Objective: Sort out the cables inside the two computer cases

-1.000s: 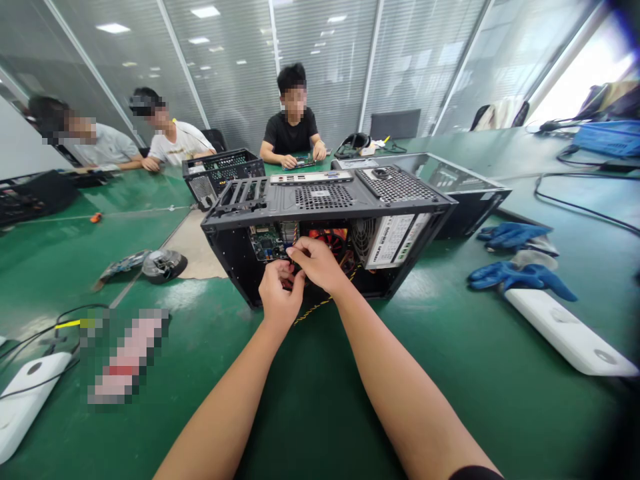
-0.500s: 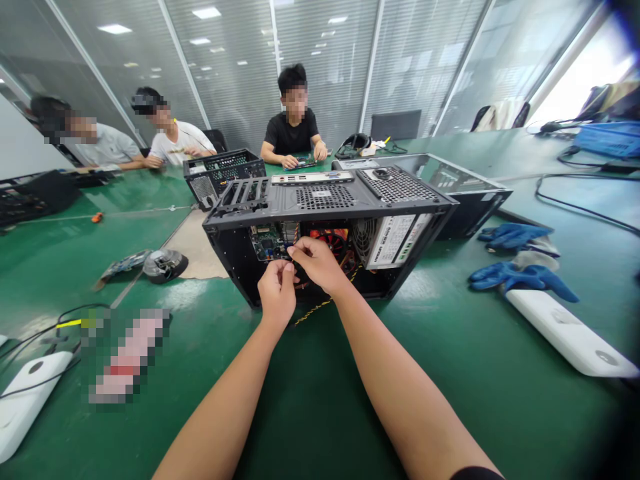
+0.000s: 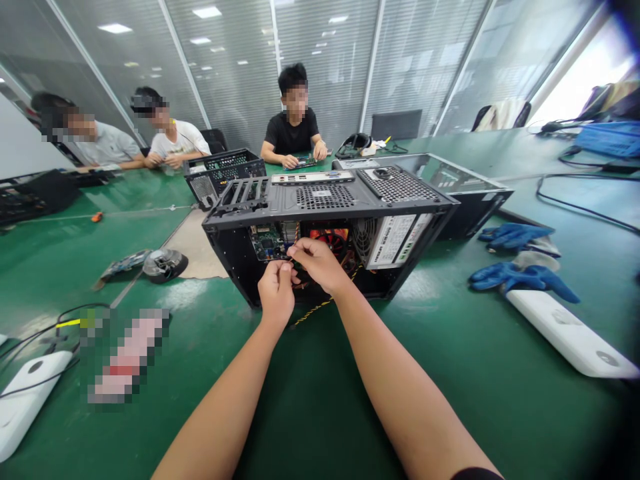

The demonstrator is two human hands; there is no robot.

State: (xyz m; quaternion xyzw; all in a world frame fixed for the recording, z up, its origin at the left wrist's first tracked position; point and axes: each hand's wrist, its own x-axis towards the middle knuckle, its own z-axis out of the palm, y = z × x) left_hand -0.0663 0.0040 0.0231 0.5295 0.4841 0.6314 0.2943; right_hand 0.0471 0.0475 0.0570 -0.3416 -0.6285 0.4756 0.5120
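A black computer case [image 3: 325, 203] stands on the table in front of me, its open side facing me. Inside it are a green motherboard [image 3: 267, 240], a red-lit fan [image 3: 330, 241] and a power supply [image 3: 397, 241] with a white label. My left hand [image 3: 277, 290] is closed in a pinch at the lower edge of the motherboard. Beside it, my right hand [image 3: 316, 263] pinches too, its fingertips almost touching the left ones. What the fingers hold is too small and hidden to name. A yellow-and-black twisted cable [image 3: 320, 308] hangs out below the right wrist.
Blue work gloves [image 3: 520, 277] and a white power strip [image 3: 570, 330] lie to the right. On the left are a cooler [image 3: 165, 265], a circuit board [image 3: 123, 265] and another white strip [image 3: 33, 393]. A second case [image 3: 225, 173] stands behind, and several people sit across the table.
My hands stay in almost the same place, with only a slight shift of the left thumb and fingers. A co-worker in white has lowered a hand.
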